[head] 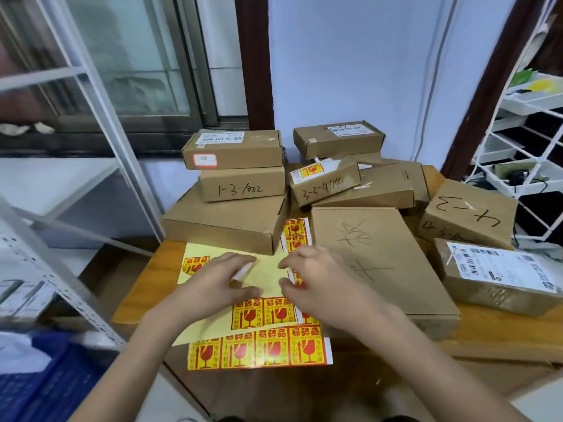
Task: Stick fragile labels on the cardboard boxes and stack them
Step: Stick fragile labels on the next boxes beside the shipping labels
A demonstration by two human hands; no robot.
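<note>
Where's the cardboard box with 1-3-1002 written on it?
The brown cardboard box marked 1-3-1002 sits left of centre at the table's back, sandwiched in a stack between two other cardboard boxes.
</note>
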